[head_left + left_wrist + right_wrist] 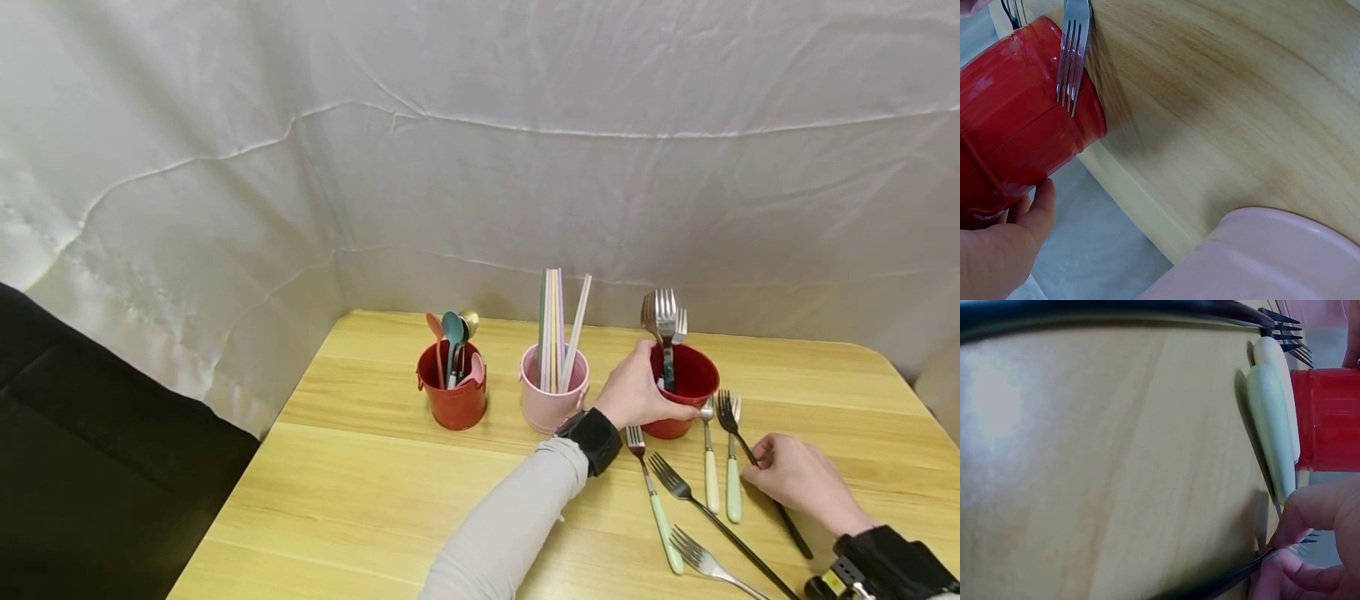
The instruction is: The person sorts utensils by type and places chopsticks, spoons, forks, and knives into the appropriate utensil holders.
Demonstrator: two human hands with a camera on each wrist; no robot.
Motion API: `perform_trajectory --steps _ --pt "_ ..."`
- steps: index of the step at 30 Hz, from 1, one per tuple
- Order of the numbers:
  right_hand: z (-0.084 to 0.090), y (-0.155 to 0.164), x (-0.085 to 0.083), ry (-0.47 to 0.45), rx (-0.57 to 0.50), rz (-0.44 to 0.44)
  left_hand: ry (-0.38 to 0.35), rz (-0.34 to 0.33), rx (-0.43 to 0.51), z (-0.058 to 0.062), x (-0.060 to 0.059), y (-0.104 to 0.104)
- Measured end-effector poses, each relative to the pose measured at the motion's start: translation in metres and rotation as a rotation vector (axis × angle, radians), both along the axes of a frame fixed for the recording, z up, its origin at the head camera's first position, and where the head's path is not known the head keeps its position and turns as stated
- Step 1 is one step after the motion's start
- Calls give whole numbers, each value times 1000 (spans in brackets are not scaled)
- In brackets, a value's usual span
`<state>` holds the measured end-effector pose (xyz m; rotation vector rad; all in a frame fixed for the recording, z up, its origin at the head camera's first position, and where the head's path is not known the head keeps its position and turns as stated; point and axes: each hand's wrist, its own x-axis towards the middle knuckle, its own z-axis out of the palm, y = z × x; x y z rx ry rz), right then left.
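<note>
My left hand [637,392] holds a red metal bucket [696,373] by its side, thumb at the front. Several forks [665,312] stand in it, tines up. In the left wrist view, fingers curl on the bucket's wall [1022,112], and a fork [1075,56] lies in front of it. To the right, my right hand [798,475] pinches a black fork [742,442] by its handle. The right wrist view shows thumb and finger meeting on that dark handle [1222,581]. Beside it lie a green-handled fork [733,492] and a cream-handled fork [712,483].
Left of the bucket stand a pink bucket [543,410] of straight sticks and a red bucket [457,407] of spoons. Nearer lie another green-handled fork [663,533], a black fork [712,517] and a silver fork [701,560]. A pale curtain [525,167] hangs behind the wooden table [360,492].
</note>
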<state>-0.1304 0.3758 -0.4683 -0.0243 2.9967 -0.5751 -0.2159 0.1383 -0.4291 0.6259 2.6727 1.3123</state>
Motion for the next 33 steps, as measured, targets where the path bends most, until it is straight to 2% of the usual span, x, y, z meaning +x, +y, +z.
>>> perform_trajectory --steps 8,21,24,29,33 --pt "3 2 -1 -52 -13 -11 -4 2 7 0 0 1" --pt "6 10 -1 -149 -161 -48 -7 7 -7 -1 -1 1" --pt "5 11 -1 -216 -240 -69 -1 7 -10 -2 -1 1" --pt "4 13 -1 -339 -442 -103 27 11 -23 -3 -2 2" --pt "5 15 -1 -407 -570 -99 30 10 -21 -3 -3 2"
